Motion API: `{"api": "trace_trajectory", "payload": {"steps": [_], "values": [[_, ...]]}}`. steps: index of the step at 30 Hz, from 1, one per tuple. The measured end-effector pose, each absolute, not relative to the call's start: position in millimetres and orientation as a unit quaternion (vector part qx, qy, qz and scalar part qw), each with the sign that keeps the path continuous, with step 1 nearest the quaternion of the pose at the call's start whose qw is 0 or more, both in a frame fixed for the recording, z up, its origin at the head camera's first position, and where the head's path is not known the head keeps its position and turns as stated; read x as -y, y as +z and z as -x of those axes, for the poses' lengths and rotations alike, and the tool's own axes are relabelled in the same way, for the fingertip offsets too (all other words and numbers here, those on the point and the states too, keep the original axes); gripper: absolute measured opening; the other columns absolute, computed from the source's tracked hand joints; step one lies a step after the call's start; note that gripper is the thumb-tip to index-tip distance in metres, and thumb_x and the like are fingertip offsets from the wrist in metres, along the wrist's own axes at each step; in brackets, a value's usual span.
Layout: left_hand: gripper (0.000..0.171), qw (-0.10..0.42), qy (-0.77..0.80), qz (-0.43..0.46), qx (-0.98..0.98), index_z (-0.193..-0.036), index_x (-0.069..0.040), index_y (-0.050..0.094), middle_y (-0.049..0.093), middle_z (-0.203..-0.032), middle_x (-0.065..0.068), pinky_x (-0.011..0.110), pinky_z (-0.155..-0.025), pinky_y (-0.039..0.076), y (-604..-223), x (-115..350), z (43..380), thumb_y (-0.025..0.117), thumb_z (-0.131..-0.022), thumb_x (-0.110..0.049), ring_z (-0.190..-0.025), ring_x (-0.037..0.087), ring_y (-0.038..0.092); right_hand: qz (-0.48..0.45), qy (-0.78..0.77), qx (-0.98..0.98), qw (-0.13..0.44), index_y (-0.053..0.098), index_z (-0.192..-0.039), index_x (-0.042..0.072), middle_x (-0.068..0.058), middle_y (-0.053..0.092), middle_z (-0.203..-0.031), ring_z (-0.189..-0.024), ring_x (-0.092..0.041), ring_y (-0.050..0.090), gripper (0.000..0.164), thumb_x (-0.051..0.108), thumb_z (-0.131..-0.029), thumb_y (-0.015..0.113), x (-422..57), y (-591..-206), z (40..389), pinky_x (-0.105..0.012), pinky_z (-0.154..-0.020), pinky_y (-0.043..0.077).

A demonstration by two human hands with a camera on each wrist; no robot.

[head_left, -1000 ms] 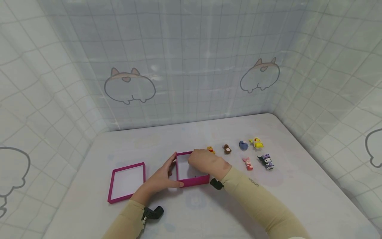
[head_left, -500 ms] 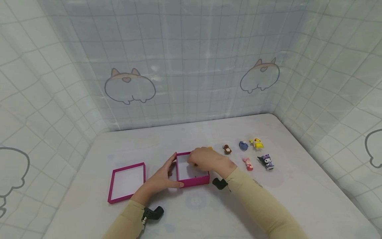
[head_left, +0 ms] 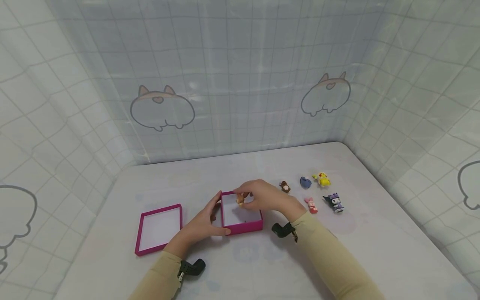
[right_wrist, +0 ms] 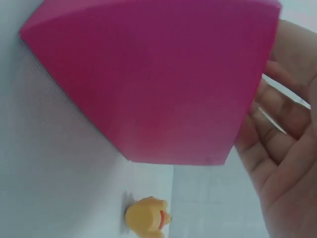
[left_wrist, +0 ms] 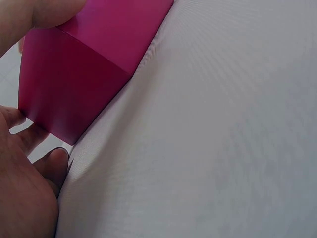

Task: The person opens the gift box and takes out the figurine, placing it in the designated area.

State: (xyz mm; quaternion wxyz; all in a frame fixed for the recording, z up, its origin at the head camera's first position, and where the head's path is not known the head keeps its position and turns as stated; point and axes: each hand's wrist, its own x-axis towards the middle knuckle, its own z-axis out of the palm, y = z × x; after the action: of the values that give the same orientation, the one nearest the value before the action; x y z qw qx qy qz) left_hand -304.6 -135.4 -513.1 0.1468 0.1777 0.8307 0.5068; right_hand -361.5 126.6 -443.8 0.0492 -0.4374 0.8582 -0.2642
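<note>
A magenta square box [head_left: 245, 227] with a white inside stands open-topped in the head view. My left hand [head_left: 202, 225] holds its left side, thumb on the front corner and fingers reaching to the back; the left wrist view shows the fingers at the box wall [left_wrist: 74, 84]. Over the box, my right hand [head_left: 264, 196] pinches a small tan-brown figurine [head_left: 240, 199] between thumb and fingers. A tiny dark bit [head_left: 245, 221] shows just inside the front wall. The right wrist view looks at the box's outer wall [right_wrist: 148, 84], which hides the figurine.
The magenta-rimmed lid [head_left: 140, 231] lies at left. Right of the box are a brown figurine [head_left: 285, 187], a blue one [head_left: 305, 182], a yellow one [head_left: 323, 179], a pink one [head_left: 311, 205] and a purple-black one [head_left: 335, 203]. A yellow-orange bear figurine [right_wrist: 146, 216] sits beside the box.
My right hand has lifted and turned slightly to the right, bringing the tan-brown figurine into sight. It now covers the bear figurine in the head view. The left hand stays put.
</note>
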Motion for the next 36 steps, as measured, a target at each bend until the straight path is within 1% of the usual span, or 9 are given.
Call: {"api": "trace_trajectory", "payload": {"steps": [2, 7, 12, 15, 19, 26, 31, 34, 36], "values": [[0.125, 0.145, 0.506, -0.177, -0.831, -0.160, -0.026, 0.006, 0.016, -0.163, -0.005, 0.045, -0.112, 0.033, -514, 135, 305, 0.090, -0.068, -0.040, -0.147, 0.021, 0.022, 0.430, -0.292, -0.854, 0.039, 0.065, -0.130, 0.009, 0.015, 0.066, -0.102, -0.097, -0.001, 0.062, 0.046, 0.022, -0.088, 0.076, -131, -445, 362, -0.022, -0.085, 0.053], [0.126, 0.141, 0.507, -0.177, -0.832, -0.160, -0.025, 0.007, 0.017, -0.163, -0.002, 0.047, -0.112, 0.032, -513, 134, 304, 0.091, -0.068, -0.040, -0.147, 0.022, 0.023, 0.404, -0.346, -0.847, 0.013, 0.065, -0.131, 0.011, 0.013, 0.067, -0.107, -0.095, 0.000, 0.064, 0.049, 0.021, -0.085, 0.079, -141, -447, 362, -0.025, -0.081, 0.056], [0.126, 0.141, 0.503, -0.175, -0.834, -0.160, -0.025, 0.007, 0.017, -0.163, -0.002, 0.046, -0.112, 0.032, -510, 133, 303, 0.091, -0.067, -0.041, -0.147, 0.022, 0.024, 0.367, -0.384, -0.847, 0.019, 0.066, -0.128, 0.012, 0.012, 0.067, -0.110, -0.093, 0.000, 0.065, 0.048, 0.018, -0.083, 0.081, -149, -450, 361, -0.033, -0.082, 0.058], [0.126, 0.142, 0.501, -0.172, -0.836, -0.160, -0.026, 0.006, 0.017, -0.163, -0.002, 0.046, -0.112, 0.033, -509, 133, 303, 0.090, -0.068, -0.041, -0.147, 0.023, 0.023, 0.352, -0.398, -0.847, 0.026, 0.067, -0.127, 0.013, 0.012, 0.065, -0.110, -0.092, -0.001, 0.065, 0.048, 0.016, -0.082, 0.081, -155, -450, 358, -0.031, -0.082, 0.058], [0.125, 0.143, 0.500, -0.169, -0.837, -0.160, -0.027, 0.007, 0.017, -0.163, -0.003, 0.046, -0.112, 0.033, -510, 133, 303, 0.090, -0.068, -0.041, -0.147, 0.022, 0.023, 0.340, -0.401, -0.850, 0.028, 0.068, -0.126, 0.012, 0.011, 0.063, -0.109, -0.093, -0.003, 0.065, 0.045, 0.017, -0.083, 0.079, -165, -451, 356, -0.023, -0.084, 0.055], [0.125, 0.142, 0.501, -0.170, -0.837, -0.160, -0.029, 0.007, 0.017, -0.163, -0.003, 0.045, -0.112, 0.033, -510, 133, 303, 0.090, -0.068, -0.039, -0.147, 0.020, 0.023, 0.325, -0.409, -0.852, 0.029, 0.069, -0.124, 0.007, 0.005, 0.060, -0.108, -0.094, -0.008, 0.065, 0.043, 0.014, -0.083, 0.078, -185, -453, 354, -0.026, -0.084, 0.056], [0.125, 0.147, 0.508, -0.170, -0.831, -0.160, -0.029, 0.006, 0.014, -0.163, -0.004, 0.046, -0.112, 0.033, -510, 133, 303, 0.091, -0.069, -0.033, -0.147, 0.021, 0.021, 0.306, -0.395, -0.866, 0.024, 0.070, -0.122, 0.006, 0.004, 0.059, -0.107, -0.093, -0.008, 0.065, 0.042, 0.014, -0.082, 0.077, -201, -455, 353, -0.023, -0.084, 0.055], [0.124, 0.148, 0.511, -0.171, -0.830, -0.160, -0.029, 0.006, 0.013, -0.164, -0.004, 0.047, -0.112, 0.033, -510, 134, 303, 0.091, -0.069, -0.033, -0.147, 0.022, 0.020, 0.289, -0.393, -0.873, 0.018, 0.072, -0.120, 0.008, 0.004, 0.059, -0.107, -0.093, -0.010, 0.065, 0.040, 0.014, -0.081, 0.077, -213, -454, 353, -0.026, -0.083, 0.056], [0.124, 0.148, 0.509, -0.172, -0.830, -0.160, -0.028, 0.006, 0.014, -0.164, -0.004, 0.046, -0.112, 0.033, -510, 134, 303, 0.090, -0.069, -0.035, -0.147, 0.021, 0.021, 0.276, -0.396, -0.876, 0.010, 0.071, -0.119, 0.007, 0.003, 0.059, -0.107, -0.092, -0.013, 0.065, 0.039, 0.013, -0.081, 0.078, -222, -453, 353, -0.029, -0.083, 0.057]]}}
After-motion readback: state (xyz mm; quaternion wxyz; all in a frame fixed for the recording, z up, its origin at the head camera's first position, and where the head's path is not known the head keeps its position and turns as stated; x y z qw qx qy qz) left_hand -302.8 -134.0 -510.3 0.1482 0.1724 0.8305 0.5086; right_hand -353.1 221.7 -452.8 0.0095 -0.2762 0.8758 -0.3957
